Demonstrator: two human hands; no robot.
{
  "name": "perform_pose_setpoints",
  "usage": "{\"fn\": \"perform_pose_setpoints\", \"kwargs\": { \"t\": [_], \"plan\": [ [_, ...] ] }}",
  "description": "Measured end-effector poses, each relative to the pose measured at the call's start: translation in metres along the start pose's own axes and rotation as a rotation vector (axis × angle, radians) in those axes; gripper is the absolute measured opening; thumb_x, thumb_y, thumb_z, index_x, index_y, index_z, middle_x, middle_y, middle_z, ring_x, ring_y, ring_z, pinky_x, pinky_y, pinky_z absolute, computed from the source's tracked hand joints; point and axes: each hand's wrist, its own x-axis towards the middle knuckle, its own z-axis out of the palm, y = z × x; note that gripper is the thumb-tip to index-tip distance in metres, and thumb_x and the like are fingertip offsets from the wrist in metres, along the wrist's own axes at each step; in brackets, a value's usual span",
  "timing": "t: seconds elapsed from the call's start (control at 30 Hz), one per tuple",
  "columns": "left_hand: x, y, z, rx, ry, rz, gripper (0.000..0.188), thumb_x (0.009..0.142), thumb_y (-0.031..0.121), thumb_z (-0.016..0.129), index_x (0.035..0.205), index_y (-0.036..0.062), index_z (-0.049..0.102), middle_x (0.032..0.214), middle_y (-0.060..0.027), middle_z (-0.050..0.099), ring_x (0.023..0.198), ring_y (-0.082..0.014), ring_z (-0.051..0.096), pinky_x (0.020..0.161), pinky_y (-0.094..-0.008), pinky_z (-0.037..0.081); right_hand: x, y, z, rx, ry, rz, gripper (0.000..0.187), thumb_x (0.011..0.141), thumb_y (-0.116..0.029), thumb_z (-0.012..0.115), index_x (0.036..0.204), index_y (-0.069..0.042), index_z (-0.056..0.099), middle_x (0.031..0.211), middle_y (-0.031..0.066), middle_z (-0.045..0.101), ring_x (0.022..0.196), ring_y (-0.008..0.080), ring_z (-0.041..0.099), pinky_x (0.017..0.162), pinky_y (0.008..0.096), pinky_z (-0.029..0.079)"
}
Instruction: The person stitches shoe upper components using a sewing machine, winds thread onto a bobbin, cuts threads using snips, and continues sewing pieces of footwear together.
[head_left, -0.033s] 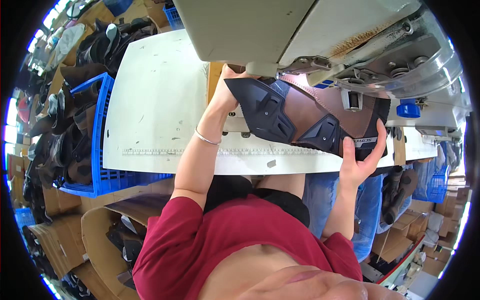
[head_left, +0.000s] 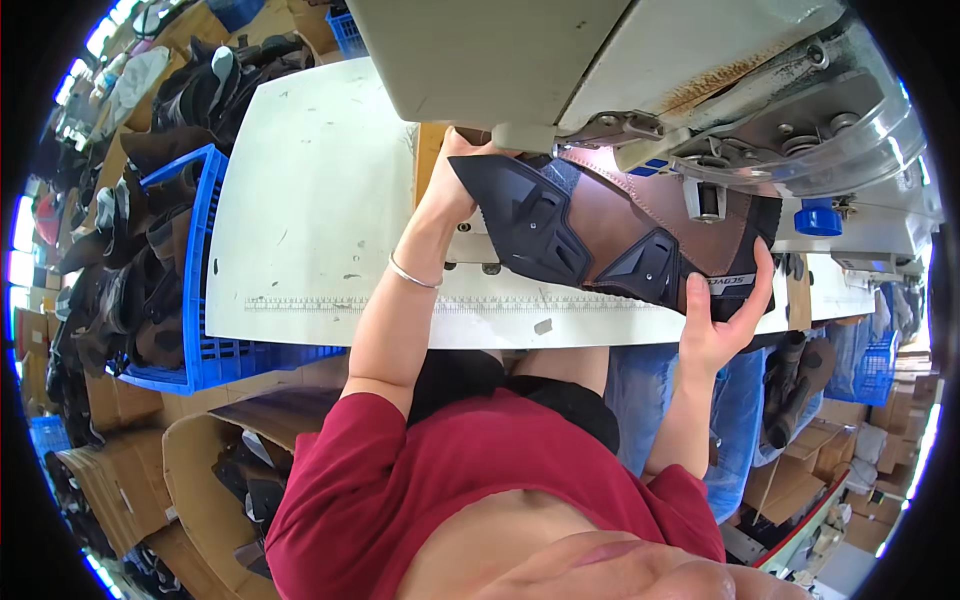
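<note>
A brown and black boot upper (head_left: 610, 225) with moulded black panels and a pale label lies under the head of a sewing machine (head_left: 480, 70). A light shines on its pinkish stitched edge, close to the machine's needle area. My left hand (head_left: 458, 180), with a bangle on the wrist, holds the upper's far left end; most of its fingers are hidden behind the upper and the machine. At the near right corner, my right hand (head_left: 722, 325) grips the upper beside the label, its thumb and forefinger lying on top.
The white worktable (head_left: 310, 220) has a printed ruler strip near its front edge. To the left, a blue crate (head_left: 205, 290) holds dark boot uppers. A cardboard box (head_left: 195, 470) stands below it. Clear plastic shielding (head_left: 850, 150) and a blue knob (head_left: 818, 220) are on the machine's right.
</note>
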Motion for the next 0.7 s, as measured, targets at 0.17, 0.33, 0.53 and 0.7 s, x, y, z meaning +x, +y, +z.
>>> {"fn": "perform_pose_setpoints", "kwargs": {
  "t": [0.17,0.33,0.53,0.7],
  "plan": [
    [0.004,-0.005,-0.009,0.017,-0.040,-0.023,0.023,0.083,0.011,0.066,0.098,-0.0046,0.059,0.084,-0.0053,0.063,0.068,-0.0088,0.059,0.057,-0.0199,0.049,-0.003,-0.001,0.001,-0.026,0.001,-0.028,0.064,0.076,-0.009,0.071,0.130,0.004,0.040,0.129,0.0145,0.046,0.116,0.0241,0.046,0.101,0.0341,0.033],
    [0.001,-0.001,-0.006,-0.009,-0.046,-0.010,0.025,0.083,0.012,0.066,0.100,-0.0048,0.059,0.086,-0.0057,0.063,0.070,-0.0090,0.060,0.058,-0.0201,0.050,-0.002,-0.001,0.001,-0.028,0.005,-0.061,0.065,0.075,-0.008,0.071,0.130,0.005,0.040,0.128,0.0144,0.046,0.116,0.0233,0.046,0.100,0.0334,0.033],
    [-0.012,-0.001,-0.001,-0.029,0.024,0.044,0.024,0.084,0.012,0.065,0.102,-0.0025,0.060,0.088,-0.0051,0.064,0.069,-0.0093,0.060,0.057,-0.0222,0.049,0.024,0.035,0.011,0.012,0.014,-0.136,0.059,0.080,-0.009,0.062,0.133,0.002,0.038,0.132,0.0140,0.045,0.120,0.0242,0.043,0.104,0.0342,0.028],
    [-0.063,0.019,0.005,0.385,0.050,-0.156,0.018,0.085,0.011,0.063,0.097,-0.0012,0.060,0.085,-0.0078,0.063,0.068,-0.0111,0.059,0.057,-0.0269,0.047,0.088,0.086,0.039,-0.043,-0.119,0.254,0.032,0.082,-0.016,0.062,0.109,0.001,0.056,0.108,0.0135,0.057,0.101,0.0242,0.053,0.092,0.0353,0.039]
  ]
}}
